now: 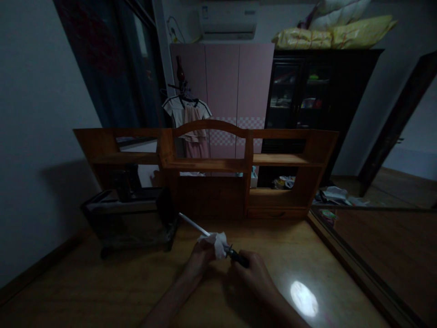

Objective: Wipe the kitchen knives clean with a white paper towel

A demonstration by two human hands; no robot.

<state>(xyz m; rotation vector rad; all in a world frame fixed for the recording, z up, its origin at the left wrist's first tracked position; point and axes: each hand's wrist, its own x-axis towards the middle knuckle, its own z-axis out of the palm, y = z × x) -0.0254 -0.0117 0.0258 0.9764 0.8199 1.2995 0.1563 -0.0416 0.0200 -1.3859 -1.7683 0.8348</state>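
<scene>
Forearms (174,291) nearest, over the tabletop (280,255). Your right hand (251,268) is closed on the black handle (239,258); your left hand (202,256) grips a white cloth (220,242) against the metal rod (194,224), just past the guard (230,250). Rod's held above the tabletop, tip angled away and to your left. Status: cloth sits at the handle end — the stretch toward the tip is bare. Can't tell how much of it the cloth has covered. Neither's set down — I'd call it mid-job.
</scene>
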